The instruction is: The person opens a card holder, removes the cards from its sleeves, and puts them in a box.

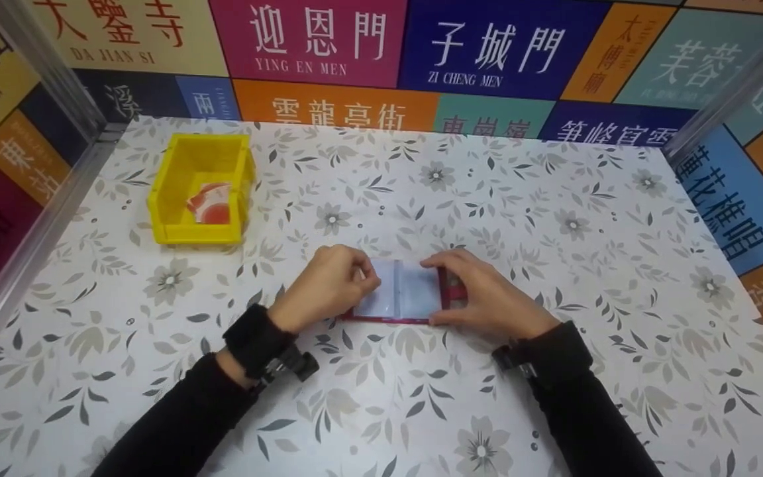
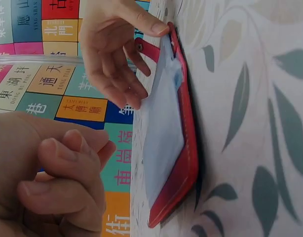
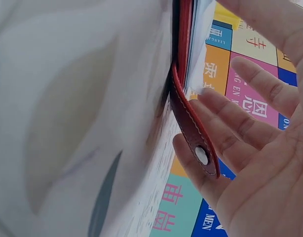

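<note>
A small red card holder (image 1: 397, 321) lies open on the table, its clear sleeves (image 1: 419, 291) showing pale blue-white. My left hand (image 1: 328, 286) is over its left side. In the left wrist view, that hand's fingers (image 2: 62, 163) are curled, thumb against forefinger, with nothing visible between them and a gap to the holder. My right hand (image 1: 487, 295) holds the holder's right end, thumb at the near edge and fingers toward the far edge. A red snap strap (image 3: 193, 131) sticks out from that end, in front of the right fingers.
A yellow bin (image 1: 199, 233) stands at the back left of the flower-patterned table (image 1: 368, 172), with red-and-white cards or paper (image 1: 211, 202) inside. Panels with colourful lettering (image 1: 315, 40) border the back and sides.
</note>
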Motion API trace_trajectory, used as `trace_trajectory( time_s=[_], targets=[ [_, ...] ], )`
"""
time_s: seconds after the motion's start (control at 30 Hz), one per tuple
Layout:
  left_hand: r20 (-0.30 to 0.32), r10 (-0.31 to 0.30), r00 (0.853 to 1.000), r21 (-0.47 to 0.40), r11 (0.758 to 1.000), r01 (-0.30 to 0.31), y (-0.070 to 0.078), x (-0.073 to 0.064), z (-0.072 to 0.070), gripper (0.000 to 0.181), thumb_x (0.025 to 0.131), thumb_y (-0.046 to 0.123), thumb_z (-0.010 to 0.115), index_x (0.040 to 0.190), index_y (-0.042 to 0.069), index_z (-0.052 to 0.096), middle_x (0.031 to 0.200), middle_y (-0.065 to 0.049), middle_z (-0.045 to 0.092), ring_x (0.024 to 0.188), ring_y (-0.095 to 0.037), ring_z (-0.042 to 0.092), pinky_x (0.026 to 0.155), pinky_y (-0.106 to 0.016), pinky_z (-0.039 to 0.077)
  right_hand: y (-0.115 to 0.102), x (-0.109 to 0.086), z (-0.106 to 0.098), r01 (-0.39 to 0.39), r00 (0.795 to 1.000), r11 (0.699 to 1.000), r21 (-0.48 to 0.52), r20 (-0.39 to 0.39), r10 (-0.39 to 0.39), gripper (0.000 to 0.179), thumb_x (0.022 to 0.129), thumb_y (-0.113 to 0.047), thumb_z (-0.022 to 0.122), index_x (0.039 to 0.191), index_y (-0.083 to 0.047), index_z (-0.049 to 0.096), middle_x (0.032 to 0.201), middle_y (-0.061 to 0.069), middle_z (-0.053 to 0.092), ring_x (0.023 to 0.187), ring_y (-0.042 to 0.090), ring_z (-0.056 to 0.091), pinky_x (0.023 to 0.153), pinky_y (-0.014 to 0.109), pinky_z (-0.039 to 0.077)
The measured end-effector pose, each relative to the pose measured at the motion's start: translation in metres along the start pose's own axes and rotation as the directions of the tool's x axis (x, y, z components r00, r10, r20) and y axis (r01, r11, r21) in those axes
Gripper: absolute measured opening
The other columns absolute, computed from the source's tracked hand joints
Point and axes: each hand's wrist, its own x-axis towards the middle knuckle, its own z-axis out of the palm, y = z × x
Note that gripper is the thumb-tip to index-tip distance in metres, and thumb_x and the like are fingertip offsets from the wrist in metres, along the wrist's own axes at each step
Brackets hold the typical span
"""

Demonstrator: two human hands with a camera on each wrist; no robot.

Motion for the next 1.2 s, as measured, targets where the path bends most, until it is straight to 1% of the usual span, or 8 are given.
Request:
trace_trajectory(
  time_s=[0.2,0.33,0.4,0.53,0.77,0.93,1.07,1.2],
  targets=[
    [0.005,0.079,0.997,0.018,0.997,-0.079,0.002,0.004,0.017,0.011,0.091,0.012,0.077,0.081,0.011,0.079,0.063,0.006,0.064,0.056,-0.007,0.053,0.056,-0.022,0.043,0.000,-0.001,0.000,0.027,1.000,0.999,0.021,-0.017,-0.027,0.082,0.077,-0.029,0.098,0.149,-0.020,0.060,0.150,0.004,0.058,0.139,0.026,0.058,0.120,0.049,0.049],
    [0.012,0.104,0.994,0.012,0.994,-0.105,0.003,0.005,0.023,0.009,0.090,0.010,0.077,0.081,0.011,0.079,0.066,0.005,0.066,0.060,-0.007,0.054,0.061,-0.024,0.046,-0.001,-0.001,-0.001,0.057,0.998,0.998,0.022,-0.028,-0.056,0.081,0.077,-0.026,0.098,0.148,-0.017,0.061,0.147,0.006,0.059,0.135,0.027,0.060,0.117,0.048,0.051],
    [0.023,0.104,0.994,0.008,0.995,-0.104,0.004,0.006,0.026,0.009,0.091,0.010,0.076,0.082,0.011,0.079,0.066,0.007,0.064,0.061,-0.007,0.054,0.063,-0.025,0.047,0.000,-0.001,-0.001,0.067,0.997,0.997,0.026,-0.033,-0.066,0.081,0.076,-0.026,0.098,0.148,-0.018,0.061,0.146,0.006,0.059,0.132,0.027,0.061,0.115,0.048,0.052],
    [0.056,0.085,0.995,-0.013,0.996,-0.085,0.006,0.008,0.031,0.008,0.092,0.012,0.077,0.085,0.011,0.079,0.063,0.009,0.061,0.057,-0.006,0.054,0.060,-0.024,0.045,0.000,-0.001,-0.001,0.086,0.996,0.995,0.040,-0.041,-0.085,0.081,0.077,-0.026,0.098,0.148,-0.019,0.060,0.144,0.007,0.058,0.127,0.026,0.061,0.112,0.047,0.053],
    [0.069,0.091,0.993,-0.034,0.995,-0.089,0.010,0.011,0.038,0.008,0.093,0.012,0.076,0.086,0.009,0.078,0.063,0.008,0.060,0.056,-0.004,0.054,0.055,-0.020,0.042,0.003,0.000,0.000,0.144,0.988,0.986,0.084,-0.075,-0.137,0.082,0.075,-0.021,0.100,0.147,-0.014,0.060,0.146,0.008,0.055,0.126,0.029,0.065,0.111,0.048,0.054],
    [0.065,0.075,0.995,-0.035,0.997,-0.073,0.013,0.013,0.043,0.010,0.094,0.015,0.075,0.086,0.010,0.077,0.061,0.009,0.057,0.054,-0.004,0.052,0.053,-0.021,0.040,0.003,0.000,0.000,0.119,0.992,0.984,0.131,-0.056,-0.112,0.090,0.074,-0.019,0.100,0.152,-0.015,0.055,0.147,0.009,0.052,0.127,0.030,0.069,0.112,0.047,0.055],
    [0.054,0.067,0.996,-0.033,0.997,-0.066,0.014,0.015,0.045,0.012,0.094,0.017,0.076,0.085,0.010,0.077,0.060,0.010,0.057,0.054,-0.004,0.052,0.053,-0.021,0.041,0.003,-0.001,-0.002,0.086,0.996,0.985,0.149,-0.036,-0.081,0.093,0.075,-0.022,0.100,0.154,-0.016,0.052,0.146,0.010,0.054,0.125,0.026,0.071,0.108,0.046,0.057],
    [0.055,0.065,0.996,-0.032,0.997,-0.063,0.014,0.015,0.046,0.013,0.094,0.018,0.077,0.084,0.010,0.076,0.060,0.009,0.058,0.055,-0.005,0.053,0.054,-0.022,0.042,0.004,-0.002,-0.003,0.061,0.998,0.968,0.242,-0.017,-0.058,0.092,0.079,-0.023,0.098,0.156,-0.014,0.049,0.150,0.013,0.055,0.126,0.027,0.071,0.102,0.043,0.062]
  ],
)
